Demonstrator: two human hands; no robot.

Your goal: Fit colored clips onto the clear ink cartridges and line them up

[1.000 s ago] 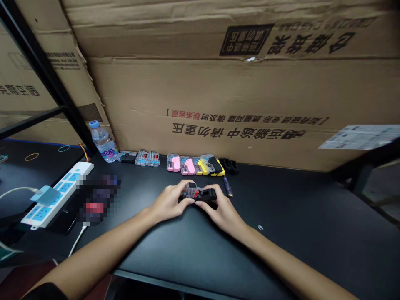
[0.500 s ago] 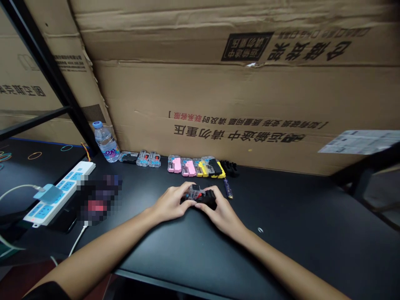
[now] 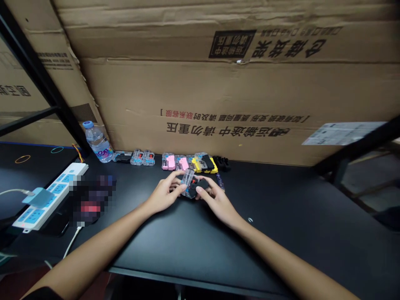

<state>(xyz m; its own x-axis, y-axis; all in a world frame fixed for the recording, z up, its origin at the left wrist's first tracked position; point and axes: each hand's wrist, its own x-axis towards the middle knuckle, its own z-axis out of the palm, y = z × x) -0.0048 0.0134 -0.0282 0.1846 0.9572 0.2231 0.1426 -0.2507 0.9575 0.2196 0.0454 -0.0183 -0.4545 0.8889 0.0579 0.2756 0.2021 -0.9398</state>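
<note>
Black bench (image 3: 275, 246), centre: left hand (image 3: 165, 194) pinches a clear plastic case (image 3: 188, 182) above the bench, right hand (image 3: 217, 202) pinches a black plastic piece (image 3: 202, 184) against it. Slipping fingers could drop both onto the pink-and-yellow plastic cases (image 3: 187, 163) just beyond.

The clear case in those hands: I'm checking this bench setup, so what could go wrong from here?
The clear case and black piece sit only in the fingertips of the left hand and right hand, so they might slip or drop. The right hand could also knock the slim blue item beside it.
</note>
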